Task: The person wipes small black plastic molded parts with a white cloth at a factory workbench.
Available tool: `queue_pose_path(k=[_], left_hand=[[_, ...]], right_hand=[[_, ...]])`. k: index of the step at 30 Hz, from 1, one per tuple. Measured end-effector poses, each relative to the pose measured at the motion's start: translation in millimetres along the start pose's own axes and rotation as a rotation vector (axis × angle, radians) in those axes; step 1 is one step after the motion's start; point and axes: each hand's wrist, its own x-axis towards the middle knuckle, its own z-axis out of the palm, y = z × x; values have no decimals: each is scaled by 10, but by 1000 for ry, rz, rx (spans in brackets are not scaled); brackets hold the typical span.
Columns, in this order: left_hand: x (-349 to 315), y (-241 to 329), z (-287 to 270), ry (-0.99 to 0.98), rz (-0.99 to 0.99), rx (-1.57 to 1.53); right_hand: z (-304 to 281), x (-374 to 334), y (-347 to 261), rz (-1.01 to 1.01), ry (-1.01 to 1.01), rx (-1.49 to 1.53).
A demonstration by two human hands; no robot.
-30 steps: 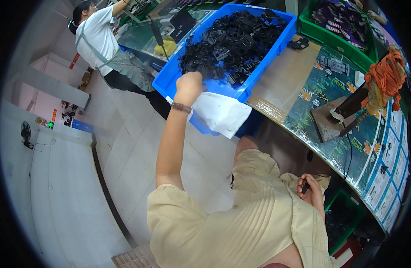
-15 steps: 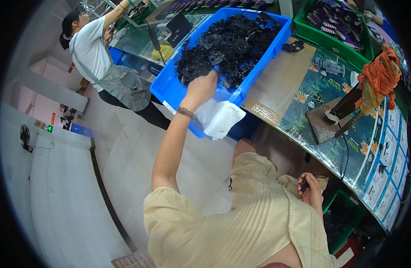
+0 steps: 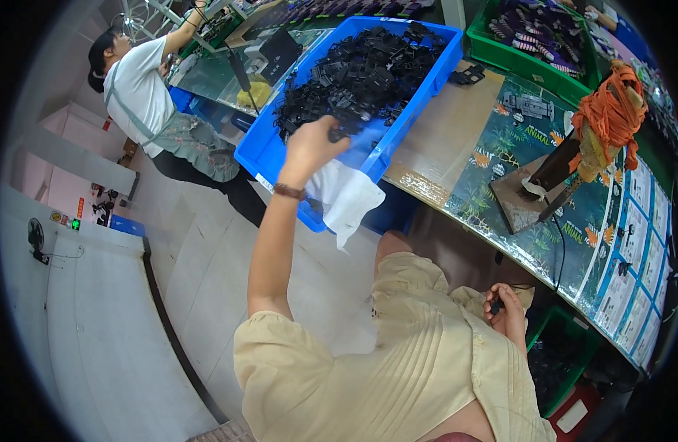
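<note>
Clock: 12 is dead ahead of the worker I'm watching
Blue bin (image 3: 379,153): 12 o'clock, long side running off toward 1, heaped with black parts (image 3: 354,77); blue floor shows at its near end
Left hand (image 3: 309,147): just past 11, over the near end of the bin, palm down, brown band on the wrist; fingers curled, one black piece right at the fingertips, can't tell from here if it's gripped
Right hand (image 3: 507,313): 4 o'clock, low by the worker's lap, fingers bent round a small black part (image 3: 496,306), closed on it
White sheet (image 3: 350,199): 12, draped over the bin's near end, just beside the left wrist, one corner hanging
Loose black pieces (image 3: 468,74): 1 o'clock, on the brown board (image 3: 457,118), just beside the bin
Bench top (image 3: 471,191): animal-print cover; grey part (image 3: 529,105) lying at 2, orange-wrapped fixture (image 3: 611,110) also at 2, on a flat base
Upper green crate (image 3: 530,75): between 1 and 2, purple striped items inside
Lower green crate (image 3: 583,365): 4, below bench level, dark contents, too dim to make out
Co-worker (image 3: 144,107): 10, white top, apron, one arm raised
</note>
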Motion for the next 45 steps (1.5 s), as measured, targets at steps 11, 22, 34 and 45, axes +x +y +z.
queue_pose_path(k=[11,22,34,45], left_hand=[[-162,-480,-282,-430,-547,-1532],[-1251,1128,-158,-274,261,-905],[-1973,2096,1093,-510,573,-859],[-1977,1907,1162,-650,100,-1195]], right_hand=[[28,22,93,51,-64,-14],[161,35,8,165,-120,350],[10,243,413,155,-93,223],[-1437,-172,224,41,300,429]])
